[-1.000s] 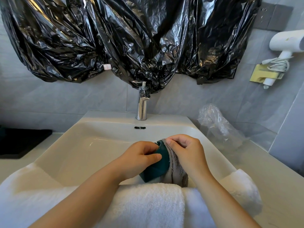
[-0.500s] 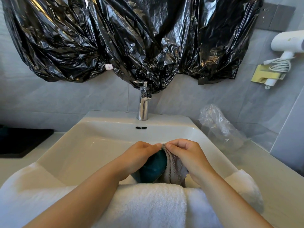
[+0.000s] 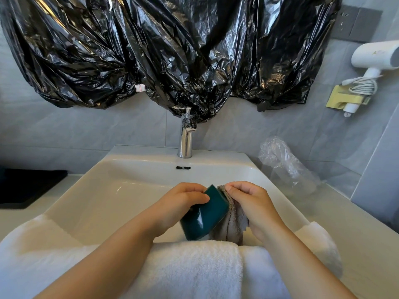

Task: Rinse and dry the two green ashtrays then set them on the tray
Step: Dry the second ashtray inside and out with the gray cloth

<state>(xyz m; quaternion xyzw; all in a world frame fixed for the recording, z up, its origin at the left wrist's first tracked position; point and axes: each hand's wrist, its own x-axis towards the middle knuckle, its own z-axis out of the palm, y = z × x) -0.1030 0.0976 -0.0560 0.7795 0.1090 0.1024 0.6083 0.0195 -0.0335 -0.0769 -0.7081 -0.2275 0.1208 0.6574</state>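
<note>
A dark green ashtray (image 3: 205, 214) is tilted on edge over the front of the white sink (image 3: 112, 190). My left hand (image 3: 181, 203) grips its left side, fingers curled over the rim. My right hand (image 3: 250, 201) pinches a grey cloth (image 3: 233, 225) against the ashtray's right side. The ashtray's inside faces the cloth and is hidden. A black tray (image 3: 28, 186) lies on the counter at far left. A second ashtray is not in view.
A chrome tap (image 3: 185, 139) stands behind the basin. White towels (image 3: 194, 270) drape the sink's front edge. Black plastic bags (image 3: 172, 52) cover the wall above. A clear plastic bag (image 3: 285, 167) lies on the right counter, and a white hairdryer (image 3: 375, 57) hangs beyond it.
The ashtray has turned in my left hand, its rim now tipped further towards the cloth. My right hand has shifted the cloth along the rim. Both hands stay over the basin's front.
</note>
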